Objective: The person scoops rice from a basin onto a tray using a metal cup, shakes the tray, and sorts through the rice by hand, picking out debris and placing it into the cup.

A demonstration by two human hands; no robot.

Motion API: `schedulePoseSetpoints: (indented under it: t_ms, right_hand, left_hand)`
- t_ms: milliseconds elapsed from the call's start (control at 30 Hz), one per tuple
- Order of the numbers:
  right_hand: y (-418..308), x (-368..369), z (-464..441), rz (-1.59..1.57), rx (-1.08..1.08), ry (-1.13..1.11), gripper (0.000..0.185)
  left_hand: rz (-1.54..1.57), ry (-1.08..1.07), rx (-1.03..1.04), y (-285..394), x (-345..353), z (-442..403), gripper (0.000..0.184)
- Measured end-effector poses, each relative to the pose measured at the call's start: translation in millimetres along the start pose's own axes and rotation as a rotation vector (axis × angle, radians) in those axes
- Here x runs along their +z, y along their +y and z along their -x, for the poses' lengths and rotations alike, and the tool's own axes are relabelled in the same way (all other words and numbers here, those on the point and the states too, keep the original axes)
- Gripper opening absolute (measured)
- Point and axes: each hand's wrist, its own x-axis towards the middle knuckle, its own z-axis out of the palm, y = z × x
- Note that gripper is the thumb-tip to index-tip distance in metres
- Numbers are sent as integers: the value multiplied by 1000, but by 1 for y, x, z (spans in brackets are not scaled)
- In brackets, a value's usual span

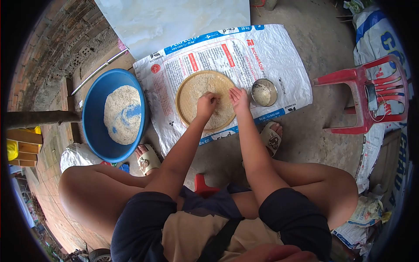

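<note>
A round, shallow tan tray [180, 104] with a raised rim holds a layer of pale grains [203, 83] that look like rice. Over its middle is my left hand [207, 105], fingers curled together; what they hold, if anything, is too small to make out. My right hand [239, 98] is at the tray's right rim, palm showing and fingers stretched out, with no object visible in it. Just right of that hand stands a round metal bowl [274, 92] with some pale grains inside.
Under the tray lies a flattened white printed sack [168, 78]. A blue basin [89, 113] of pale grains stands to the left. A red plastic chair [349, 76] lies tipped at right. A marbled white panel [174, 22] is at the back, my sandalled feet nearby.
</note>
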Motion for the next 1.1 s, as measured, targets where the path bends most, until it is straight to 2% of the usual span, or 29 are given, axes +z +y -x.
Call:
schedulePoseSetpoints:
  t_ms: [33, 100, 167, 233, 267, 300, 333, 367, 400, 433, 500, 533, 567, 633, 700, 767, 900, 967, 1000, 1033, 1100]
  right_hand:
    - [3, 3, 1, 59, -9, -21, 47]
    - [8, 13, 5, 116, -18, -47, 47]
    - [13, 32, 15, 30, 150, -158, 50]
    - [17, 43, 15, -8, 185, -195, 49]
    - [19, 45, 12, -120, 213, -306, 47]
    - [20, 49, 14, -232, 243, -416, 46]
    - [20, 56, 14, -239, 217, -297, 45]
    - [18, 59, 15, -238, 216, -302, 45]
    - [17, 58, 6, -203, 222, -241, 42]
    - [16, 57, 4, -168, 228, -177, 40]
    - [19, 49, 6, -226, 224, -139, 36]
    - [22, 44, 6, -228, 219, -97, 36]
    - [25, 40, 6, -229, 213, -56, 36]
    - [34, 31, 9, -187, 243, -61, 35]
    - [42, 23, 9, -149, 270, -61, 33]
    - [49, 14, 9, -86, 289, -90, 33]
    - [47, 15, 19, -56, 278, -64, 35]
    - [44, 17, 23, 30, 284, -137, 37]
    - [44, 18, 23, 29, 286, -137, 37]
    - [44, 19, 22, 35, 288, -126, 41]
    - [43, 20, 23, 37, 290, -110, 45]
  left_hand:
    - [-3, 2, 4, 5, -7, -6, 11]
    - [63, 203, -85, 16, -20, -18, 12]
    - [107, 218, -98, 29, -26, -27, 11]
    - [215, -95, -78, 48, -35, -36, 12]
    - [101, -174, 58, 61, -44, -36, 11]
    - [100, -170, 60, 59, -43, -36, 11]
    - [52, 53, 101, 56, -41, -36, 11]
    - [4, 274, 142, 53, -39, -37, 10]
    - [-22, 322, 41, 55, -44, -32, 10]
    - [-23, 324, 42, 42, -43, -25, 10]
    - [-156, 141, -107, 9, -36, -7, 14]
    - [-220, 40, -105, 0, -34, 5, 17]
    - [-222, 43, -103, -7, -30, 16, 17]
    - [-327, 25, 37, -16, -23, 36, 16]
    - [-266, 48, 42, -17, -21, 41, 14]
    - [-182, -53, -46, -19, -24, 38, 12]
    - [-186, -73, -125, -33, -33, 14, 16]
    - [12, -88, -328, -13, -42, -1, 17]
    - [174, -208, -400, 8, -51, -9, 22]
    - [172, -209, -401, 15, -49, -13, 22]
    - [254, -293, -188, 25, -46, -19, 29]
